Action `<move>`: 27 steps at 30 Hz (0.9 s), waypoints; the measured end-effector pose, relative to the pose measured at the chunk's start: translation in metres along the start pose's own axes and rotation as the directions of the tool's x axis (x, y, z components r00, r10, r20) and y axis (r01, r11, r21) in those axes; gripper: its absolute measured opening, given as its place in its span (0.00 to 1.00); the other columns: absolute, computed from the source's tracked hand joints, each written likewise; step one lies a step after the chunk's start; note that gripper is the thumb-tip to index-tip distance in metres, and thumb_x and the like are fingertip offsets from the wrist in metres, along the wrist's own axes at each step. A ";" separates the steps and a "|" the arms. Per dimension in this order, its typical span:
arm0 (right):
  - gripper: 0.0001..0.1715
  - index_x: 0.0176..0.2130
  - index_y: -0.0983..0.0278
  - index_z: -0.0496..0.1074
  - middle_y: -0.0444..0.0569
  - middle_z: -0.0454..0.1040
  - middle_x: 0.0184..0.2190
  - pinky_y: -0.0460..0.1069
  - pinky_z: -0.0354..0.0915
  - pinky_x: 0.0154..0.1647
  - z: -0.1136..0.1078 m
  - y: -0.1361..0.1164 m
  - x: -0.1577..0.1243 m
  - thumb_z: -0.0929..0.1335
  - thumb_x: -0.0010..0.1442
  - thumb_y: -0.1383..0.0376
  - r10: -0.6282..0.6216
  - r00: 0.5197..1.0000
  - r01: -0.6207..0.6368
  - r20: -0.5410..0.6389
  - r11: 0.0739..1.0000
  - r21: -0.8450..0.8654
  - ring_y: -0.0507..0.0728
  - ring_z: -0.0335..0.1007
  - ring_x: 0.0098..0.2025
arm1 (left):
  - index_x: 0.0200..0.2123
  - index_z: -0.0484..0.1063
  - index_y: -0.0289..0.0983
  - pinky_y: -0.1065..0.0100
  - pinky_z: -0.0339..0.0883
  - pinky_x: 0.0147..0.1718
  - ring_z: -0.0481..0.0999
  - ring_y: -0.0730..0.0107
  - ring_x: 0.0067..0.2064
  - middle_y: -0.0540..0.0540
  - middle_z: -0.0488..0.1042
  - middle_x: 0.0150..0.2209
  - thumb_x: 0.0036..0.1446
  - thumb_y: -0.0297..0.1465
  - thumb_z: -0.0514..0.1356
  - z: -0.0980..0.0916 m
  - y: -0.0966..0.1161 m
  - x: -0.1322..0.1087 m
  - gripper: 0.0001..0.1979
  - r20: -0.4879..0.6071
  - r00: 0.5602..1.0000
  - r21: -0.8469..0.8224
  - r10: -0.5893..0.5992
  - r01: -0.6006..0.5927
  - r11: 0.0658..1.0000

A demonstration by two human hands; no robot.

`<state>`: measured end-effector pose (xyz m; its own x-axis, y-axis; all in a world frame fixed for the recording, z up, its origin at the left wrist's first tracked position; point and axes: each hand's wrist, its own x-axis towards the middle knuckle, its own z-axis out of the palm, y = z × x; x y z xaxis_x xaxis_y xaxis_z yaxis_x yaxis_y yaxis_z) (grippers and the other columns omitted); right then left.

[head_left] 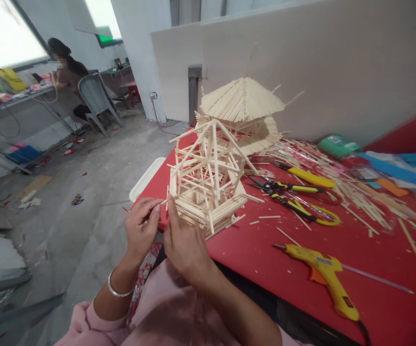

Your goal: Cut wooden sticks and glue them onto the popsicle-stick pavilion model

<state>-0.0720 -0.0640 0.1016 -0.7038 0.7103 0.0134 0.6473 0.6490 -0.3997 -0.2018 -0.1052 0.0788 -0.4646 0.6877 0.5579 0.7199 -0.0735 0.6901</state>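
Observation:
A house frame built of thin wooden sticks (208, 182) stands at the near left corner of the red table (301, 269). Behind it sits a finished stick roof (242, 103). My left hand (142, 228) pinches a short thin stick by the frame's lower left corner, fingers closed. My right hand (182, 240) is right beside it, thumb up against the frame's base, fingers curled; what it grips is hidden.
A yellow glue gun (325, 276) lies on the table at front right. Yellow-handled cutters (303, 175) and scissors (301, 204) lie among loose sticks (366, 197). Coloured paper (398, 168) is at far right. A seated person (67, 72) works at a far desk.

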 end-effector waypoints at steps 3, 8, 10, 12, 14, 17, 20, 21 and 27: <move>0.41 0.74 0.68 0.43 0.54 0.82 0.39 0.50 0.72 0.38 -0.001 -0.001 0.000 0.60 0.67 0.69 0.003 1.000 -0.003 0.013 1.000 -0.007 0.59 0.79 0.37 | 0.41 0.81 0.40 0.70 0.73 0.34 0.78 0.72 0.33 0.47 0.81 0.38 0.64 0.31 0.59 0.000 0.001 0.000 0.09 -0.004 1.000 0.005 0.003 -0.003 1.000; 0.42 0.74 0.68 0.42 0.55 0.82 0.41 0.49 0.72 0.39 -0.002 0.000 0.000 0.60 0.67 0.69 -0.003 1.000 0.003 0.025 1.000 -0.006 0.59 0.80 0.38 | 0.40 0.81 0.40 0.69 0.73 0.34 0.78 0.72 0.33 0.47 0.81 0.37 0.64 0.31 0.59 0.000 0.001 0.000 0.09 -0.011 1.000 -0.011 -0.001 0.001 1.000; 0.42 0.74 0.67 0.42 0.54 0.82 0.41 0.49 0.72 0.39 -0.002 0.000 0.000 0.60 0.67 0.69 -0.003 1.000 0.003 0.020 1.000 -0.010 0.59 0.79 0.38 | 0.40 0.81 0.40 0.69 0.73 0.34 0.78 0.72 0.33 0.47 0.81 0.37 0.64 0.32 0.59 0.000 0.001 0.001 0.09 -0.012 1.000 -0.021 -0.003 0.003 1.000; 0.42 0.74 0.67 0.41 0.55 0.82 0.41 0.49 0.72 0.39 -0.002 0.000 0.000 0.59 0.67 0.68 -0.007 1.000 0.007 0.015 1.000 -0.011 0.59 0.79 0.38 | 0.40 0.81 0.39 0.69 0.73 0.34 0.78 0.71 0.34 0.47 0.80 0.37 0.63 0.32 0.59 0.000 0.001 0.001 0.09 -0.009 1.000 -0.033 -0.008 0.008 0.999; 0.41 0.74 0.68 0.42 0.55 0.82 0.41 0.50 0.72 0.39 -0.001 0.000 0.000 0.59 0.67 0.68 -0.008 1.000 0.008 0.018 1.000 -0.010 0.60 0.79 0.39 | 0.40 0.81 0.39 0.69 0.73 0.35 0.78 0.71 0.34 0.46 0.80 0.38 0.63 0.31 0.59 0.000 0.001 0.000 0.09 -0.007 1.000 -0.047 -0.008 0.008 0.999; 0.42 0.74 0.69 0.42 0.56 0.82 0.42 0.50 0.72 0.39 -0.001 0.000 0.000 0.59 0.67 0.69 -0.002 1.000 0.002 0.026 1.000 -0.010 0.61 0.79 0.39 | 0.41 0.81 0.40 0.69 0.73 0.34 0.78 0.71 0.34 0.46 0.80 0.38 0.62 0.29 0.59 -0.001 -0.001 -0.001 0.10 -0.009 1.000 -0.069 -0.003 0.003 0.998; 0.42 0.74 0.68 0.43 0.56 0.82 0.42 0.51 0.72 0.39 -0.001 0.000 0.000 0.59 0.67 0.69 -0.003 1.000 0.003 0.028 1.000 0.000 0.61 0.79 0.39 | 0.42 0.81 0.40 0.69 0.73 0.34 0.78 0.71 0.34 0.46 0.80 0.39 0.61 0.27 0.59 0.000 -0.003 -0.003 0.10 -0.009 1.000 -0.079 -0.004 0.004 0.997; 0.42 0.74 0.68 0.43 0.57 0.81 0.43 0.51 0.72 0.39 -0.001 0.000 0.000 0.59 0.67 0.69 -0.006 1.000 0.006 0.026 1.000 0.004 0.61 0.79 0.39 | 0.42 0.81 0.40 0.69 0.72 0.34 0.78 0.71 0.34 0.46 0.80 0.39 0.61 0.27 0.59 0.000 -0.003 -0.003 0.10 -0.010 1.000 -0.080 -0.004 0.003 0.997; 0.42 0.74 0.68 0.43 0.56 0.82 0.41 0.51 0.72 0.39 -0.002 -0.001 -0.001 0.60 0.67 0.68 0.001 1.000 -0.002 0.020 1.000 0.026 0.61 0.79 0.38 | 0.42 0.80 0.39 0.70 0.72 0.32 0.77 0.72 0.34 0.46 0.79 0.39 0.62 0.28 0.59 -0.001 -0.003 -0.003 0.10 -0.008 1.000 -0.054 0.005 -0.005 0.999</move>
<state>-0.0719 -0.0650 0.1039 -0.7087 0.7055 -0.0055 0.6407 0.6404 -0.4235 -0.2029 -0.1078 0.0755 -0.4651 0.6818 0.5646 0.6932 -0.1163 0.7113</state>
